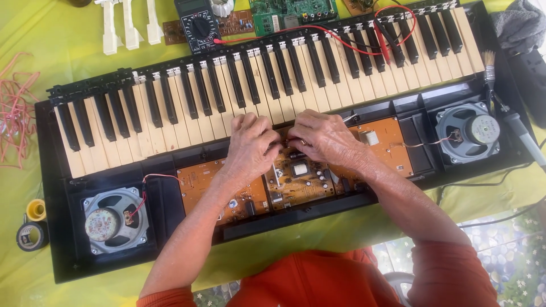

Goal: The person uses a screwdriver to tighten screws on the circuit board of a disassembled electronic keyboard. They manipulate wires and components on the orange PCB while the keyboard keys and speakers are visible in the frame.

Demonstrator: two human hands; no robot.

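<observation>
Both hands (284, 142) on circuit board (296, 176), keyboard (256, 85) open

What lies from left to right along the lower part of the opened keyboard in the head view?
Black tape roll → round grey left speaker → orange circuit board → left hand → right hand → round grey right speaker.

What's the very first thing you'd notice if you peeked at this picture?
A big opened-up keyboard fills the yellow-green table, its black and cream keys running across the top. Right in the middle, the left hand and right hand meet over the orange circuit boards, fingers pressed down together on a small part there. A round grey speaker sits at each end, one lower left and one at right.
</observation>
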